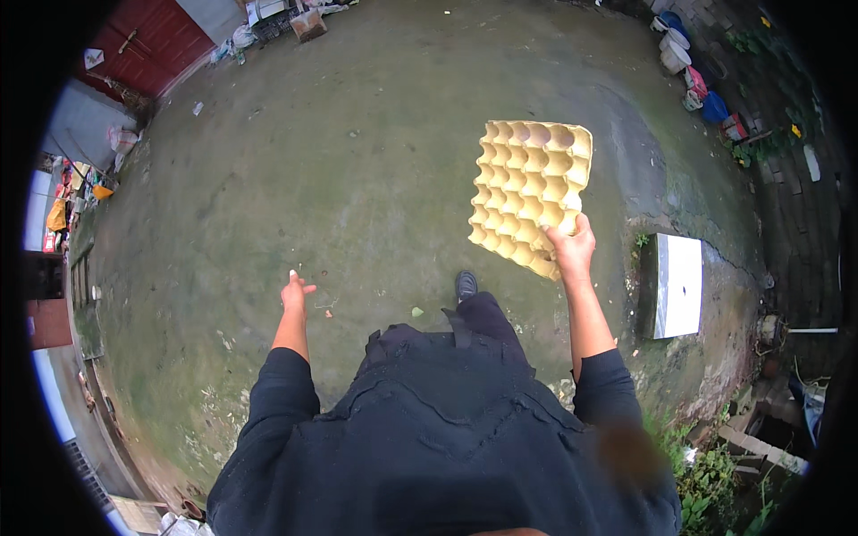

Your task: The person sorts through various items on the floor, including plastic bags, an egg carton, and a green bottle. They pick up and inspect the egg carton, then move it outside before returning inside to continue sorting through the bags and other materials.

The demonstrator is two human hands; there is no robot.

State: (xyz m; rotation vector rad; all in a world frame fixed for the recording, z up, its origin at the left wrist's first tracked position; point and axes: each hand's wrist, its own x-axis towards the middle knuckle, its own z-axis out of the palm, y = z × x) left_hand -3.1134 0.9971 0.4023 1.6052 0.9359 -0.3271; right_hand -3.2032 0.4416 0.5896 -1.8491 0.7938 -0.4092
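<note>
My right hand (572,246) grips a yellow moulded-pulp egg tray (529,184) by its near right corner, thumb on the upper face. The tray's cups face up and I see no eggs in them. A couple of cups along its far edge look darker than the others. My left hand (295,293) hangs over the concrete at the left, fingers apart, holding nothing. Below, a dark shoe (466,285) shows at the end of my dark trouser leg; my other foot is hidden.
Mossy concrete ground (322,167) spreads around me. A white-topped block (679,286) stands at the right. Buckets and tubs (675,53) line the far right edge by a dark wall. A red double door (144,47) is at the far left. Weeds (710,462) grow at the lower right.
</note>
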